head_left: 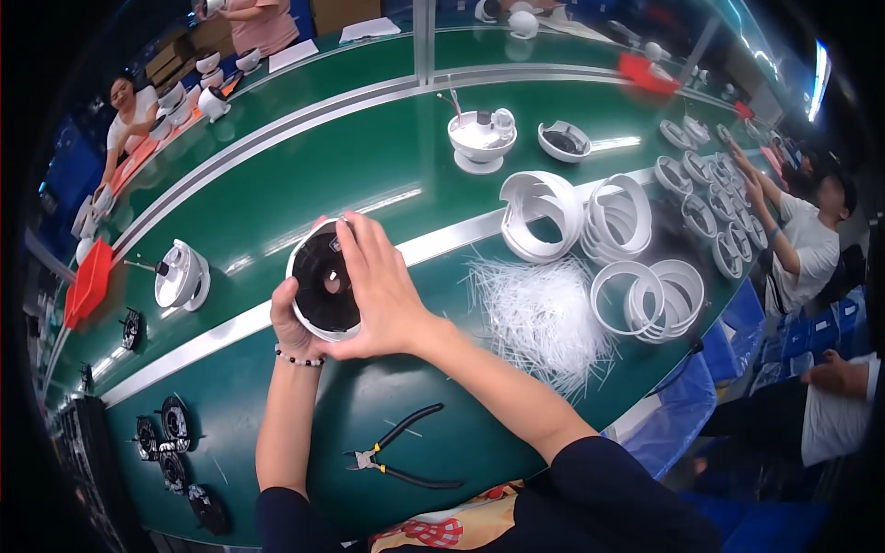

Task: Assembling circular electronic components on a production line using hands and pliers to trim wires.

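Observation:
Both hands hold a round white housing (pixel 324 331) with a glossy dark inside and a small round pinkish spot in it. My left hand (pixel 288 318), a beaded bracelet at its wrist, cups the housing's left and lower side; its other fingers are mostly hidden. From the right, my right hand (pixel 383 290) grips the rim, fingers stretched over the top edge. The housing is above the metal strip along the bench. Below it lie cutting pliers (pixel 373 458) with black and yellow handles, jaws apart. To the right is a heap of thin white plastic strips (pixel 539 318).
White ring covers (pixel 544 217) stand behind the heap, with loose white rings (pixel 678 295) beside it. White round units with wires (pixel 184 276) sit on the green belt (pixel 313 175). Several black round parts (pixel 173 419) lie at left. A red tray (pixel 89 284) is farther left. Co-workers sit around.

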`<state>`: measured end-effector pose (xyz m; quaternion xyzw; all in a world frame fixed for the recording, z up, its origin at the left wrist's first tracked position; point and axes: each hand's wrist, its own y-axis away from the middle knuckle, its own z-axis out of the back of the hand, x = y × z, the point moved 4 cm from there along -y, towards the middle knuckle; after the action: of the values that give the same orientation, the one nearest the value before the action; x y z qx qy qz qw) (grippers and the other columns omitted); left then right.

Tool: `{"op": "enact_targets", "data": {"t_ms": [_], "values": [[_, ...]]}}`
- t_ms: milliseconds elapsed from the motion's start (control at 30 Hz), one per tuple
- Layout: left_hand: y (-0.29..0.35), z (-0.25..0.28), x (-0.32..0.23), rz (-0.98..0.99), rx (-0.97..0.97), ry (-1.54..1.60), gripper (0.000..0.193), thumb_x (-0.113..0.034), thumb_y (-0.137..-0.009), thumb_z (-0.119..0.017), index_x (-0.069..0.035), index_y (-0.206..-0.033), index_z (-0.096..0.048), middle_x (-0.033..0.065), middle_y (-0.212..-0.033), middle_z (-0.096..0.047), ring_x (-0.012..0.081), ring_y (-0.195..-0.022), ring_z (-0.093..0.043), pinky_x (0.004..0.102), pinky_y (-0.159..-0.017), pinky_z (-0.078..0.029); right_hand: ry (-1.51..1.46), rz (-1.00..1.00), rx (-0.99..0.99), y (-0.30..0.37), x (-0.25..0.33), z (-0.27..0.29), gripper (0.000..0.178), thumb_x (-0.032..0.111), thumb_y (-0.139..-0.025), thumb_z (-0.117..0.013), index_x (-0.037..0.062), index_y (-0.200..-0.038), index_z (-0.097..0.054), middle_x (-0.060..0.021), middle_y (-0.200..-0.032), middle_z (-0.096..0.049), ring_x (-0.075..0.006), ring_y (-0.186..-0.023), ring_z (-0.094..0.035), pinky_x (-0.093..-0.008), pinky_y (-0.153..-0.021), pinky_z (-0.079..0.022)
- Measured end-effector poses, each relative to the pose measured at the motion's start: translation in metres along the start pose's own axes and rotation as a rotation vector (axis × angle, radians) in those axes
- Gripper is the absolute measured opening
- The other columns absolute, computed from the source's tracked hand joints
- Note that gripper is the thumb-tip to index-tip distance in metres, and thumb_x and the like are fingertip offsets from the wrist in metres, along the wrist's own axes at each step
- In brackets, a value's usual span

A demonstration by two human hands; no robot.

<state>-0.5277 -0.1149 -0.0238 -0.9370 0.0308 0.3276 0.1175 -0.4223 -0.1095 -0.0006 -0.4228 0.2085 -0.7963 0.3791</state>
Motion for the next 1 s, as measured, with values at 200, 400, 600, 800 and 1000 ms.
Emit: {"op": "enact_targets", "data": {"t_ms": [200, 400, 600, 800, 1000], "values": [[-0.048, 0.095, 0.013, 0.085, -0.319, 0.005, 0.051, -0.037, -0.076, -0.042, 0.003, -0.108, -0.05, 0.014, -0.109, -0.055, 0.0277, -0.099, -0.053, 0.0382, -0.089, -0.041, 0.167, -0.328, 0.189, 0.022, -0.01, -0.003, 0.111, 0.048, -0.056, -0.069, -0.0051, -0.132, -0.008, -0.0276, -0.137, 0.001, -0.0473, -0.125, -0.003, -0.0633, -0.092, -0.015], [-0.106, 0.183, 0.003, -0.037, -0.589, -0.141, 0.04, -0.026, -0.085, -0.033, -0.001, -0.113, -0.047, 0.015, -0.114, -0.051, 0.0282, -0.106, -0.048, 0.0422, -0.092, -0.039, -0.026, -0.192, 0.337, 0.094, 0.023, 0.026, 0.083, 0.032, -0.058, -0.068, -0.0048, -0.122, -0.031, -0.0248, -0.138, -0.005, -0.0414, -0.128, -0.003, -0.0583, -0.098, -0.009], [-0.124, 0.262, -0.042, -0.08, -0.551, -0.436, 0.031, -0.023, -0.088, -0.044, 0.0, -0.109, -0.049, 0.0088, -0.11, -0.054, 0.0202, -0.098, -0.053, 0.0308, -0.082, -0.043, 0.054, 0.074, 0.325, 0.143, 0.092, 0.019, 0.046, 0.028, -0.072, -0.059, 0.0038, -0.111, -0.051, -0.0127, -0.109, -0.057, -0.0215, -0.109, -0.048, -0.0385, -0.105, -0.014], [-0.046, 0.19, -0.091, -0.333, -0.641, -0.834, 0.04, -0.022, -0.087, -0.045, -0.006, -0.123, -0.04, 0.0047, -0.124, -0.042, 0.0186, -0.115, -0.038, 0.0358, -0.096, -0.025, 0.102, 0.036, 0.77, 0.18, 0.072, -0.021, 0.117, 0.056, -0.04, -0.071, -0.0073, -0.127, -0.025, -0.0269, -0.134, -0.018, -0.0419, -0.126, -0.011, -0.0559, -0.1, -0.008], [0.035, 0.255, -0.181, -0.532, -0.805, -1.081, 0.041, -0.024, -0.084, -0.051, 0.0, -0.117, -0.044, 0.0125, -0.122, -0.043, 0.0221, -0.111, -0.042, 0.033, -0.088, -0.037, 0.183, 0.077, 0.578, 0.172, 0.068, 0.006, 0.067, 0.039, -0.041, -0.067, 0.0013, -0.096, -0.056, -0.0092, -0.089, -0.045, -0.0228, -0.085, -0.038, -0.0328, -0.073, -0.027]]}}
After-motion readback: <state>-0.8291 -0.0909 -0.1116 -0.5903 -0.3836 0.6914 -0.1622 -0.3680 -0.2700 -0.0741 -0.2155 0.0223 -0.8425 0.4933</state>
